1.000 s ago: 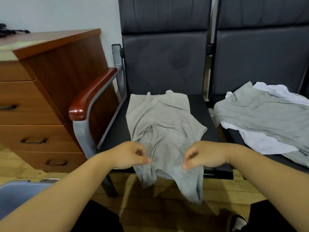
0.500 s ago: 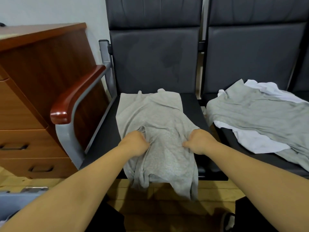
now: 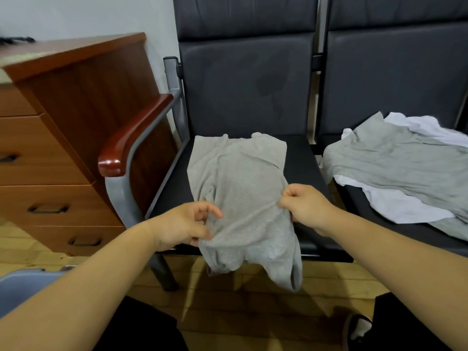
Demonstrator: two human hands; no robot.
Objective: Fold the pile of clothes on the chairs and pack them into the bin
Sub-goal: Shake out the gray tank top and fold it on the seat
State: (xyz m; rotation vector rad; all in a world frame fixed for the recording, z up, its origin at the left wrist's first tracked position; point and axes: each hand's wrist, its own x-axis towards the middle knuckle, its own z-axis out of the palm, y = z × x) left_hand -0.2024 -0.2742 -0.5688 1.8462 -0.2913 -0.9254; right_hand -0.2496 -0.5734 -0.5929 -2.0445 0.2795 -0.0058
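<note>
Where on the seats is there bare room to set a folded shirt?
On the left seat: bare strips between the armrest and the shirt, and right of the shirt. The right seat is crowded by the pile, bare only along its front.

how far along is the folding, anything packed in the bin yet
Early. Done: no finished fold shows; only a corner of the bin is in view, its contents hidden. In hand: left hand and right hand pinch the grey shirt on the left seat, its near end hanging over the front edge. Left: finishing that shirt, then the grey and white pile on the right seat, then packing.
</note>
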